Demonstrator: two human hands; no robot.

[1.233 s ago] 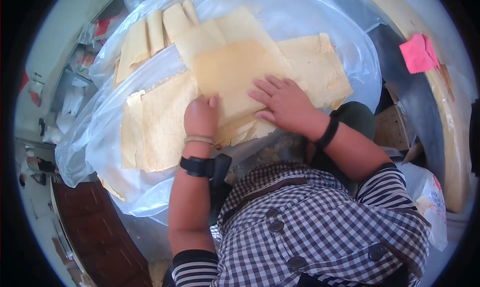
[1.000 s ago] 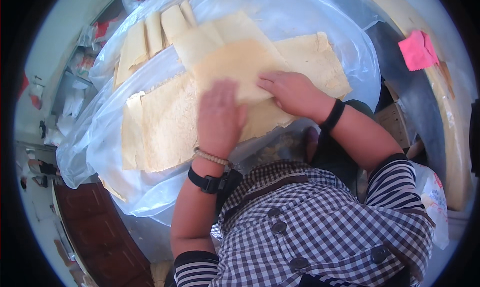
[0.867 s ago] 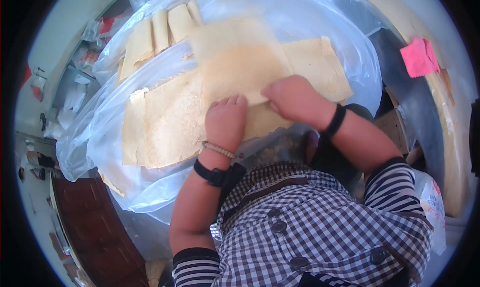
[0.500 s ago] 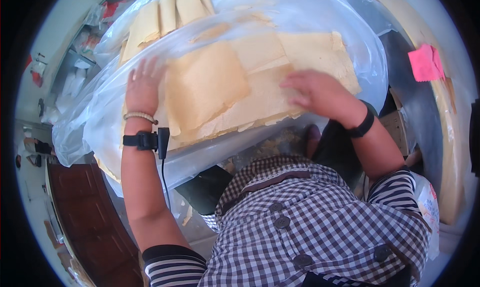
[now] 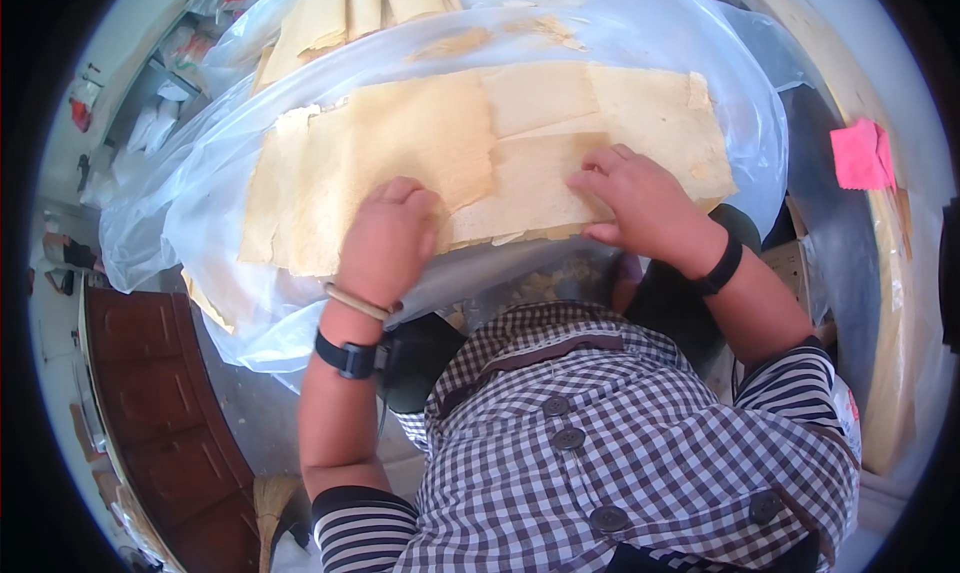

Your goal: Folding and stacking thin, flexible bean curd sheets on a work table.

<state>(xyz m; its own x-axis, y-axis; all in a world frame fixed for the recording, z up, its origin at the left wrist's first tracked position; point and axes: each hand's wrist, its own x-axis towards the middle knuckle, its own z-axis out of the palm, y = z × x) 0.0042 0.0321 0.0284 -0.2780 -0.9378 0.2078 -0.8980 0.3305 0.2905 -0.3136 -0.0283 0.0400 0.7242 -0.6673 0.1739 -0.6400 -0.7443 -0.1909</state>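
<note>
Ragged-edged tan sheets (image 5: 430, 123) lay overlapped on translucent plastic film (image 5: 640, 33). Left hand (image 5: 388, 238) curled over sheets, pinch unclear; right hand (image 5: 650, 208) stood apart, thumb clear of fingers. Judged risk: sideways drag could crack brittle-looking edges.

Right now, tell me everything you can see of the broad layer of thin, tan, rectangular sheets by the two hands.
The broad layer of thin tan sheets lies roughly flat on translucent whitish plastic sheeting. Its overlapping, roughly rectangular pieces look dry, with ragged, uneven edges; a yellower piece lies left of centre. The left hand, fingers curled, is at its near edge; the right hand, thumb and fingers parted, is over its right half. Exact finger contact is unclear.
</note>
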